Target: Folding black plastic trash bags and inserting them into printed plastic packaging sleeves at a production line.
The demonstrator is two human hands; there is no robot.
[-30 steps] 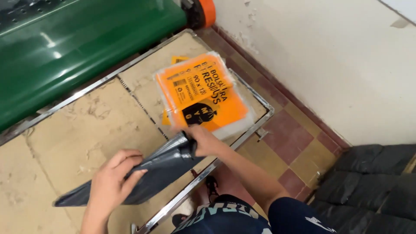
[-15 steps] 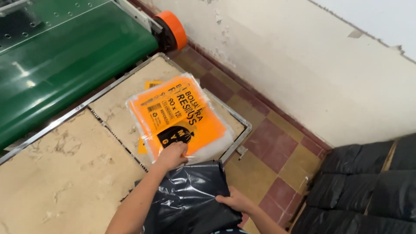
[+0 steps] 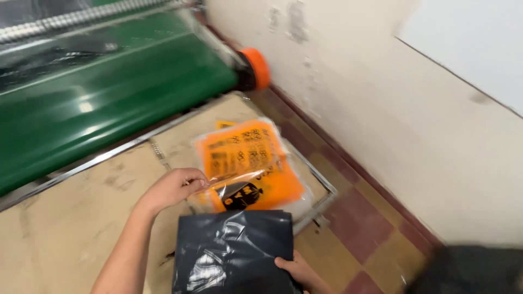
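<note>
1. Head view: taking the stack of orange-printed clear packets (image 3: pixel 248 163) on the beige worktop (image 3: pixel 71 218) as the landmark, the green conveyor belt (image 3: pixel 109 92) lies up and to its left, ending in an orange roller cap (image 3: pixel 259 66) above the stack.
2. The left hand (image 3: pixel 173 188) sits at the stack's lower-left edge, fingers curled and pinching the clear film at the mouth of the top packet, lifting it slightly.
3. Just below the stack, overlapping its near edge, is a folded bundle of black plastic bags (image 3: pixel 234 250). It looks light, soft and floppy, and its glossy, wrinkled skin suggests it would slip easily between fingers.
4. Judging by that, the bundle would handle best when gripped firmly along a folded edge or supported from beneath with a flat palm, since a loose pinch at a corner would probably let the layers slide apart or sag.
5. The right hand (image 3: pixel 300 271) is below and slightly right of the stack, at the bundle's lower-right edge, thumb pressed on top; the fingers are hidden underneath, so it appears to clasp the bundle.
6. Right of the stack, the worktop's metal frame (image 3: pixel 321 204) ends; beyond it come the red and tan floor tiles (image 3: pixel 370 218) and the cream wall (image 3: pixel 392 125).
</note>
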